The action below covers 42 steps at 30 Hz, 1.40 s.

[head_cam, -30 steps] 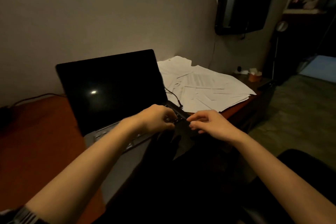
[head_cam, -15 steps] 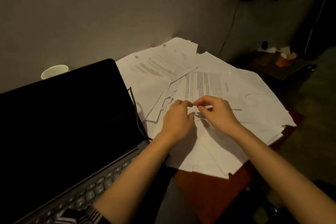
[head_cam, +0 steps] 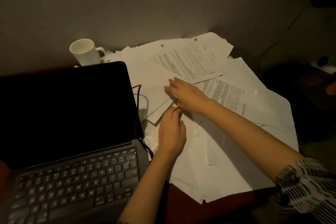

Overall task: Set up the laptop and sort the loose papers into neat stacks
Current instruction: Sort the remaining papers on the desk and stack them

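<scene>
The open laptop [head_cam: 72,178] sits at the left with a dark screen. A loose pile of white papers [head_cam: 229,152] covers the table to its right, some printed, some blank. My right hand [head_cam: 187,94] lies flat on the pile with fingers stretched toward the laptop. Just below it, my left hand [head_cam: 171,132] rests on the papers, its fingertips curled at the edge of a raised blank sheet [head_cam: 156,102] and seeming to pinch it.
A white mug [head_cam: 84,52] stands by the wall behind the laptop. A black cable [head_cam: 137,109] runs along the laptop's right side over the papers. The red-brown table [head_cam: 181,203] ends near the front right. A dark side table [head_cam: 320,72] stands further right.
The view swung from the laptop down onto the paper pile. Both hands left the laptop's right edge and moved onto the papers; the right hand has spread flat.
</scene>
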Motion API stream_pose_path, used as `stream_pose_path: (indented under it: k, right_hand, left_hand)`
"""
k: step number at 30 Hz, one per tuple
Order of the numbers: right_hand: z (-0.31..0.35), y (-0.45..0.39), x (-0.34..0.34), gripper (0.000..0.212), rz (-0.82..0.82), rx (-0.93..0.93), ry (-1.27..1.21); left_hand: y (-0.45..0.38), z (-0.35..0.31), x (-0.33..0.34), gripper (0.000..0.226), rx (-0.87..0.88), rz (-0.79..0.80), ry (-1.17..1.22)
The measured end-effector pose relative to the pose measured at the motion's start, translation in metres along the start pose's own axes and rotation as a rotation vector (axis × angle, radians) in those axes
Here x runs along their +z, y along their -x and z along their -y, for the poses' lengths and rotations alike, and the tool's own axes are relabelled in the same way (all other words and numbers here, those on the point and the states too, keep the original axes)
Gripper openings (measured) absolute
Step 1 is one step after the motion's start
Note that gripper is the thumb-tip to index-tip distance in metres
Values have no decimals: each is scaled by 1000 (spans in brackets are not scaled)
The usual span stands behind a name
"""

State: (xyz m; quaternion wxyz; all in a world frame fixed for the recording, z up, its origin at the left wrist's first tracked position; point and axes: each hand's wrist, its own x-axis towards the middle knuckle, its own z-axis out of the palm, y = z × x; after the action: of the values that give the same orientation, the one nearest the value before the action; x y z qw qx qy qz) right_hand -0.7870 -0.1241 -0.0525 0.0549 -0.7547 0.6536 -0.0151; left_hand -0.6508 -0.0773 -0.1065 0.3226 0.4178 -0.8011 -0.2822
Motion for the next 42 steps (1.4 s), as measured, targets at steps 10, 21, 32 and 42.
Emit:
stream_pose_path:
  k: [10,21,32,42]
  right_hand:
    - [-16,4,14,27,-260,-183,178]
    - [-75,114,56,26,-486,184,-130]
    - [-81,126,45,24,-520,542,-296]
    - [-93,122,51,31,-634,577,-464]
  left_hand:
    - [9,8,9,14,167,-149,-328]
    - [15,5,8,26,132,-397,-462]
    - [-68,-4,36,71,-448,-189,-602]
    - [-67,2,48,18,-142,-426,-665]
